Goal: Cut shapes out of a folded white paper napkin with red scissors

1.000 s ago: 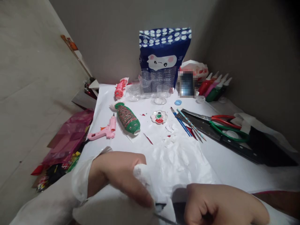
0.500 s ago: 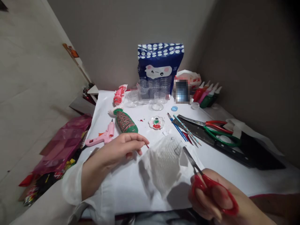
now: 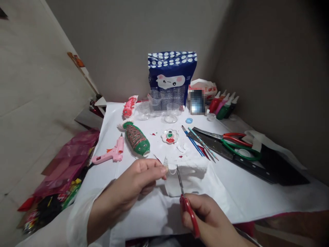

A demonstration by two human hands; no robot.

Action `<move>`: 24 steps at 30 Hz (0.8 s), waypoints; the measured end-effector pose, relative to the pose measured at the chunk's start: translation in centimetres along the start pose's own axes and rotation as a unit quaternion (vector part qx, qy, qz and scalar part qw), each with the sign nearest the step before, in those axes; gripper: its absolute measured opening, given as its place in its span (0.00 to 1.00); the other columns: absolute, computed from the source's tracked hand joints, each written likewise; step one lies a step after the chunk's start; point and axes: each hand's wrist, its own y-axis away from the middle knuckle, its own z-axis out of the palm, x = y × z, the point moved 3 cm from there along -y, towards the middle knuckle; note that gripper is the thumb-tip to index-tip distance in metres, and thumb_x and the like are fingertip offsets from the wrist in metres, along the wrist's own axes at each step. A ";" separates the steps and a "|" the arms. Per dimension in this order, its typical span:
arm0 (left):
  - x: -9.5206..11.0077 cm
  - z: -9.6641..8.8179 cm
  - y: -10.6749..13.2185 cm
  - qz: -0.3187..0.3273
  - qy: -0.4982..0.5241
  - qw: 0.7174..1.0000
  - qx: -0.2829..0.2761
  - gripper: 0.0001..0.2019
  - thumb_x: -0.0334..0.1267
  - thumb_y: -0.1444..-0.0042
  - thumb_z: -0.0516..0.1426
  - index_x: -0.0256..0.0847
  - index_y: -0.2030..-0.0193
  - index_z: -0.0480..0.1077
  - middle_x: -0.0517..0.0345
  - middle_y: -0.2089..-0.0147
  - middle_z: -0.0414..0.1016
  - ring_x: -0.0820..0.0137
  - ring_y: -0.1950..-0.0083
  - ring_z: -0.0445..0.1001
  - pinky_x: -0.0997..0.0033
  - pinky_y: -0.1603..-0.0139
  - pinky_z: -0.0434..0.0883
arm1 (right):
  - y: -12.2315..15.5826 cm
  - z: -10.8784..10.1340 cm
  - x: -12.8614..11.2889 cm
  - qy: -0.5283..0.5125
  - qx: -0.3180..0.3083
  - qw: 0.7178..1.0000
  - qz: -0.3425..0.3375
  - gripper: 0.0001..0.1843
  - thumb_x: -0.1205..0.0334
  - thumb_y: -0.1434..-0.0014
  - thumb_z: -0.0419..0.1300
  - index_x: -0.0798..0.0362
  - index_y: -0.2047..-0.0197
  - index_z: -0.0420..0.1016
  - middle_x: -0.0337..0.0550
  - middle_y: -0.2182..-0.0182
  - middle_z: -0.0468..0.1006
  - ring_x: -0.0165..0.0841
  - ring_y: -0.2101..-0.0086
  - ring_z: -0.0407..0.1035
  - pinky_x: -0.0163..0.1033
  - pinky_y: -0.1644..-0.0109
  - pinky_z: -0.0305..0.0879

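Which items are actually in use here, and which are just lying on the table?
In use:
left hand pinching white tissue
right hand holding small red scissors, blades at the tissue

Lying about:
pink glue gun
green fish bottle
paint palette
brushes
large scissors
paint bottles

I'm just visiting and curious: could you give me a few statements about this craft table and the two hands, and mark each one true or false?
1. The right hand holds red-handled scissors. True.
2. The left hand pinches the edge of a white paper towel. True.
3. The pink glue gun is in the left hand. False: it lies on the table, left of the green fish figure.
4. The paint bottles stand at the front edge of the table. False: they stand at the back, by the wall.
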 end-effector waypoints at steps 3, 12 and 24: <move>0.3 -0.4 0.5 0.031 -0.037 0.995 0.092 0.15 0.48 0.46 0.61 0.41 0.74 0.65 0.70 0.81 0.51 0.77 0.79 0.44 0.73 0.79 0.43 | -0.1 0.0 -0.1 0.028 -0.001 1.000 -0.001 0.29 0.38 0.42 0.58 0.50 0.79 0.54 0.30 0.81 0.53 0.26 0.78 0.46 0.34 0.75 0.45; 1.6 -0.2 2.8 0.134 -0.180 0.951 0.212 0.08 0.43 0.50 0.63 0.43 0.66 0.80 0.67 0.83 0.54 0.73 0.79 0.54 0.74 0.78 0.53 | -0.6 0.5 -0.4 0.040 -0.006 0.999 -0.006 0.29 0.36 0.43 0.57 0.50 0.79 0.54 0.31 0.81 0.53 0.26 0.78 0.46 0.33 0.76 0.45; 1.2 -0.8 1.1 0.058 -0.153 0.976 0.143 0.11 0.45 0.49 0.64 0.39 0.68 0.78 0.61 0.73 0.72 0.71 0.71 0.65 0.75 0.71 0.61 | -0.3 0.4 -0.3 0.062 -0.012 0.998 0.003 0.26 0.43 0.42 0.58 0.50 0.79 0.54 0.31 0.81 0.53 0.26 0.78 0.47 0.34 0.76 0.46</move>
